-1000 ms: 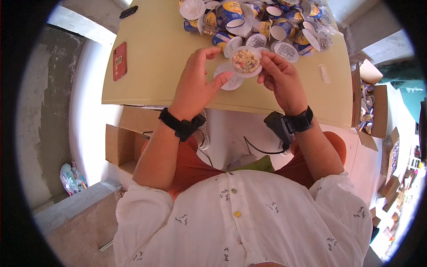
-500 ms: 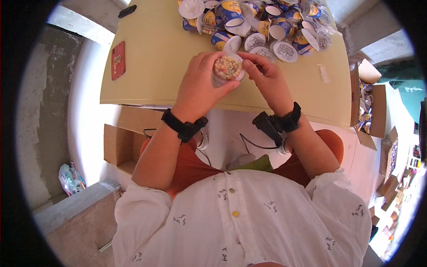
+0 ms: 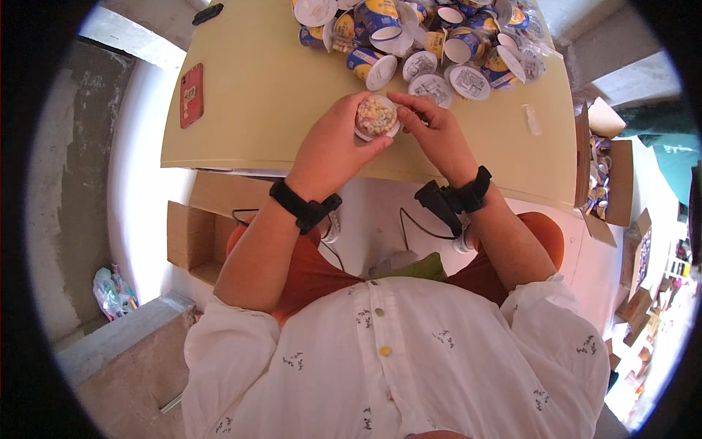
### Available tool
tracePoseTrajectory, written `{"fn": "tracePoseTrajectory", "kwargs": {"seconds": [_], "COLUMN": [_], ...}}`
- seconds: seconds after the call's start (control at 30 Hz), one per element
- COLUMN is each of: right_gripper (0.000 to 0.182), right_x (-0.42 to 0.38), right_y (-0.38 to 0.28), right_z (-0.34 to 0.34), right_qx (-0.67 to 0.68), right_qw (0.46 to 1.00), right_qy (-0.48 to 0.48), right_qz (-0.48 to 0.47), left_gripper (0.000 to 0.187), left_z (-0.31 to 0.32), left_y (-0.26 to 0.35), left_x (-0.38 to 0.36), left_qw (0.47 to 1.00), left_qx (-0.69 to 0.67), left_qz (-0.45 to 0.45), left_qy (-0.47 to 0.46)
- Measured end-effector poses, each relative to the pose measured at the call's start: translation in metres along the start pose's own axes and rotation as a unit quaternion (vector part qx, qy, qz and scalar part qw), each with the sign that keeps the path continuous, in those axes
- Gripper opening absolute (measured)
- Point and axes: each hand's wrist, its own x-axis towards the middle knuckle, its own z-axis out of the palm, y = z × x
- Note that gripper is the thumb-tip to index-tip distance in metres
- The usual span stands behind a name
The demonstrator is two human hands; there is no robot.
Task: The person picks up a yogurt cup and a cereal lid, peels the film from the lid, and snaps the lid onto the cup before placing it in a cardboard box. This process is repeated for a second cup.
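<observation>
A small clear cup of multicoloured cereal pieces (image 3: 377, 117) is held over the near half of the table, its round face toward me. My left hand (image 3: 338, 143) wraps its fingers and thumb around the cup's left side and lower edge. On the other side, the thumb and fingertips of my right hand (image 3: 436, 135) are pinched together at the cup's right rim. Whether they grip a lid or film there is too small to tell. Just beyond my hands lie blue and yellow cups with white lids (image 3: 371, 67).
A large heap of similar packed cups (image 3: 461, 47) covers the far side of the yellow table (image 3: 248, 110). A red phone (image 3: 191, 96) lies at the left, a small clear plastic piece (image 3: 531, 120) at the right. Cardboard boxes (image 3: 621, 179) with cups stand beyond the right edge.
Both hands and the cup have come slightly toward me. The cup's face has turned a little, and the right fingers have shifted along its rim.
</observation>
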Motion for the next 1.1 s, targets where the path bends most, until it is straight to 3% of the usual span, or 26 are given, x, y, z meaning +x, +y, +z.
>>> {"fn": "tracePoseTrajectory", "kwargs": {"seconds": [0.2,0.27,0.6,1.1], "right_gripper": [0.032,0.028,0.033,0.030], "right_x": [-0.001,0.000,-0.003,-0.006], "right_y": [0.001,0.006,-0.003,0.003], "right_z": [0.003,0.007,0.006,0.013], "right_qx": [-0.015,0.011,-0.016,-0.058], "right_qw": [1.000,0.999,0.999,0.997], "right_qy": [-0.008,0.026,-0.019,0.010], "right_qz": [0.008,-0.044,-0.026,-0.048], "left_gripper": [0.065,0.065,0.069,0.070], "left_z": [-0.004,-0.001,0.011,0.023], "left_y": [0.001,-0.002,-0.017,-0.028], "left_x": [0.000,-0.001,-0.005,-0.008], "left_qw": [0.998,0.997,0.998,0.992], "left_qx": [-0.027,-0.051,-0.062,-0.117], "left_qz": [-0.035,-0.027,0.010,-0.024], "left_qy": [-0.046,-0.046,-0.023,-0.047]}}
